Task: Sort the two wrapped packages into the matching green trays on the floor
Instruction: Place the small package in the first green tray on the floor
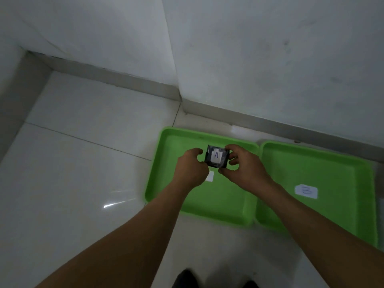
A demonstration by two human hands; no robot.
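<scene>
A small dark wrapped package [216, 156] with a white label marked "A" is held between both hands above the left green tray [166, 163]. My left hand [192, 169] grips its left edge and my right hand [242, 168] grips its right edge. A white label [209, 176] lies on the left tray's floor, mostly hidden by my left hand. The right green tray [332, 163] lies beside it and carries a white label marked "B" [306, 191]. Only this one package is in view.
Both trays lie on a glossy white tiled floor [83, 163] close to a grey skirting board [291, 127] and a white wall corner. Dark shoe tips [187, 279] show at the bottom edge.
</scene>
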